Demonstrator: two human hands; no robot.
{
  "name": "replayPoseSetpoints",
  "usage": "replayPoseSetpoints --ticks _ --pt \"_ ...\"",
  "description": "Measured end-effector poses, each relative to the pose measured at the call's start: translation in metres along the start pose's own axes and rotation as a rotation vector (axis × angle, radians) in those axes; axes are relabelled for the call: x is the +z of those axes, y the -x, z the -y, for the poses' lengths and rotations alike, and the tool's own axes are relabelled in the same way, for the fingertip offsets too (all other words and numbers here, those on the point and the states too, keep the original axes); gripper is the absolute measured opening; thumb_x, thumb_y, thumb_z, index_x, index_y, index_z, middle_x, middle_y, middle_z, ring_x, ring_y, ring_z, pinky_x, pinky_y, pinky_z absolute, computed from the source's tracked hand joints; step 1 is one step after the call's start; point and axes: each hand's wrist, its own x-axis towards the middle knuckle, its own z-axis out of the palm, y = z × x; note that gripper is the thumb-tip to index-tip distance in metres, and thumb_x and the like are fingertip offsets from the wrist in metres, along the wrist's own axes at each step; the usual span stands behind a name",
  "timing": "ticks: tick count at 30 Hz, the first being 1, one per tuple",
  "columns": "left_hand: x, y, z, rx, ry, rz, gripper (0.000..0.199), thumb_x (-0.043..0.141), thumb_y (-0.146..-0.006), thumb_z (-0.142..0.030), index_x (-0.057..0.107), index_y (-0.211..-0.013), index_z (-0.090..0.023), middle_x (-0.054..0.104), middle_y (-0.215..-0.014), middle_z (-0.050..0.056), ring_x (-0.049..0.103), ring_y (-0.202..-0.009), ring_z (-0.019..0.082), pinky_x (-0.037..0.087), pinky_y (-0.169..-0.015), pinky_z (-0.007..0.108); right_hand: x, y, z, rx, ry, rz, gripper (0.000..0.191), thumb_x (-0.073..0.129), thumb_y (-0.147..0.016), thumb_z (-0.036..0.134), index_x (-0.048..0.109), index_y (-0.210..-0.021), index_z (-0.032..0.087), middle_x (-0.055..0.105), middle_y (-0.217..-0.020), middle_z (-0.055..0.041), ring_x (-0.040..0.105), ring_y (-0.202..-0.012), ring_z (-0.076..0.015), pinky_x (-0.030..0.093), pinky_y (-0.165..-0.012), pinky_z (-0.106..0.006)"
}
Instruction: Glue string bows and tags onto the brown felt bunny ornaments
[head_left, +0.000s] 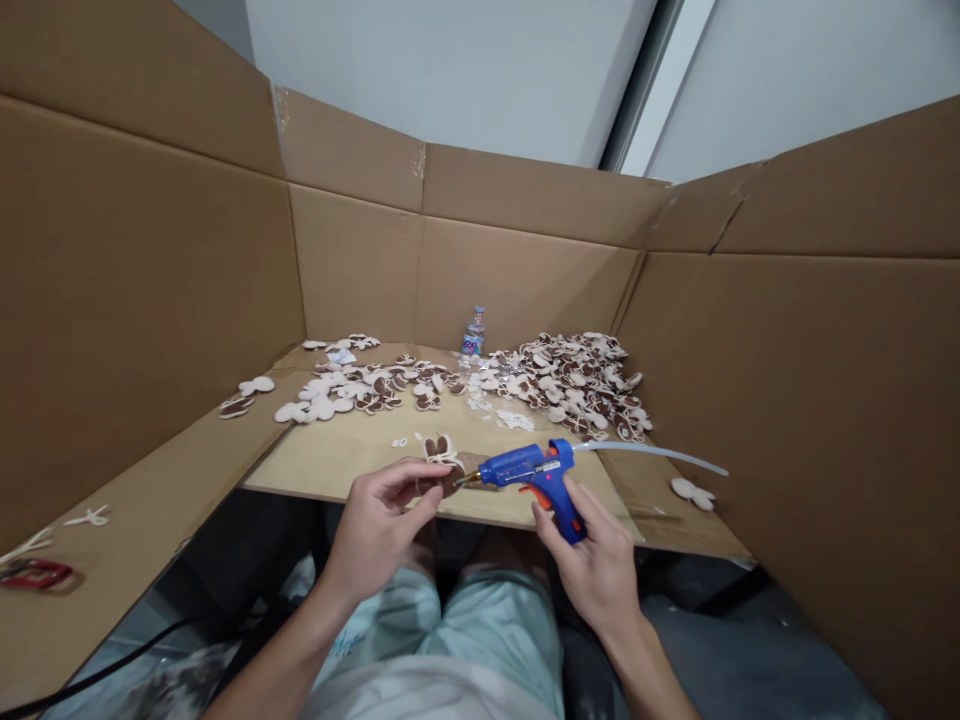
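Observation:
My left hand pinches a small brown and white bunny-shaped piece with a cream cord bow, held above the near edge of the board. In my right hand is a blue hot glue gun, its handle wrapped by the fingers. The brass nozzle points left and meets or nearly meets the lower part of the piece; exact contact is hard to see. A long translucent glue stick sticks out from the back of the gun. An orange trigger shows in front of the handle.
Many similar pieces lie heaped at the right back and spread at the left back. A bottle stands between them. White scraps lie on the wooden board. Cardboard walls enclose the table; a red-handled tool lies left.

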Motion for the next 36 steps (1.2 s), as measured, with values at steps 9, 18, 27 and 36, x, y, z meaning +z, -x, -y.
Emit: replayPoseSetpoints --ticks 9,18,27,36 --pt "-0.002 0.001 0.000 -0.009 0.011 0.009 0.015 0.070 -0.076 -0.021 0.077 -0.089 -0.017 0.078 -0.092 0.007 0.072 -0.089 0.020 0.057 -0.083 0.026 0.002 -0.001 -0.004 -0.035 0.038 -0.024 0.036 0.058 -0.087 0.037 0.068 -0.107 0.009 0.070 -0.084 -0.0130 0.067 -0.069 -0.0206 0.054 -0.064 -0.028" --pt "-0.012 -0.011 0.018 -0.044 -0.020 -0.014 0.019 0.069 -0.078 -0.024 0.075 -0.095 -0.018 0.077 -0.100 0.007 0.071 -0.096 0.021 0.054 -0.093 0.035 0.026 -0.012 -0.052 0.294 0.279 0.379 0.038 0.054 -0.085 0.035 0.065 -0.108 0.008 0.068 -0.094 -0.0159 0.064 -0.088 -0.0270 0.049 -0.079 -0.034" --pt "-0.027 -0.021 0.023 -0.046 -0.074 -0.122 0.023 0.071 -0.076 -0.029 0.075 -0.094 -0.017 0.076 -0.102 0.008 0.071 -0.097 0.023 0.055 -0.093 0.036 0.047 -0.001 -0.072 0.389 0.399 0.483 0.030 0.057 -0.082 0.027 0.068 -0.100 0.006 0.069 -0.093 -0.0198 0.064 -0.088 -0.0295 0.046 -0.080 -0.034" --pt "-0.040 -0.026 0.021 -0.097 -0.074 -0.169 0.025 0.071 -0.074 -0.031 0.075 -0.094 -0.015 0.077 -0.099 0.009 0.071 -0.097 0.025 0.054 -0.095 0.038 0.047 -0.006 -0.057 0.263 0.405 0.433 0.039 0.061 -0.084 0.035 0.064 -0.111 0.007 0.066 -0.107 -0.0232 0.059 -0.100 -0.0345 0.041 -0.089 -0.047"
